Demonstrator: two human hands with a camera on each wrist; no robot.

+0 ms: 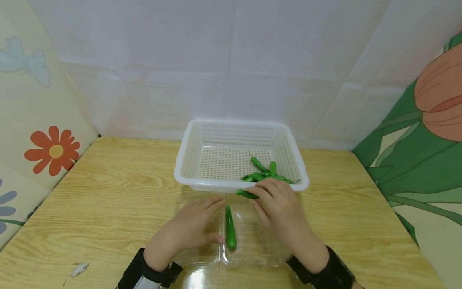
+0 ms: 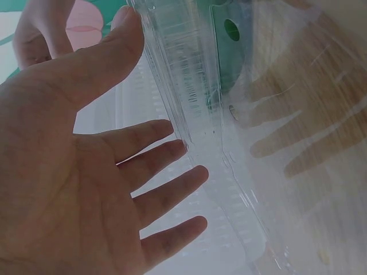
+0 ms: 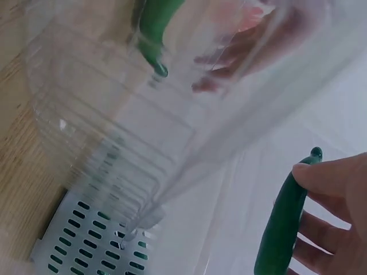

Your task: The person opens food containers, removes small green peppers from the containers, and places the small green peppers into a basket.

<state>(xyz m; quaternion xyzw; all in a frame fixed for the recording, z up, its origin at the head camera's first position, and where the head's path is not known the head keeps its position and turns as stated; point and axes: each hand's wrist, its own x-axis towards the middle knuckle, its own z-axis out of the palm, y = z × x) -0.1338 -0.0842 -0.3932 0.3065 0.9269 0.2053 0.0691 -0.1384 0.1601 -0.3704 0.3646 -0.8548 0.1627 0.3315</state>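
Note:
A long green chili pepper (image 1: 247, 194) is pinched between the thumb and fingers of my right hand (image 1: 279, 208), just in front of the basket. The right wrist view also shows this held pepper (image 3: 282, 229), with its tip at the thumb. Below the hands lies a clear plastic box (image 1: 258, 259) with a ridge down its middle. One green chili pepper (image 1: 230, 235) rests in it, lengthwise beside the ridge. My left hand (image 1: 191, 226) hovers over the box's left half with fingers spread and holds nothing; whether it touches the plastic I cannot tell.
Behind the box stands a white slotted plastic basket (image 1: 236, 123). Several green chili peppers (image 1: 258, 164) are heaped in its near right corner. Both stand on a wood-grain table (image 1: 126, 192), bounded by a white backdrop (image 1: 151, 60) and printed side panels.

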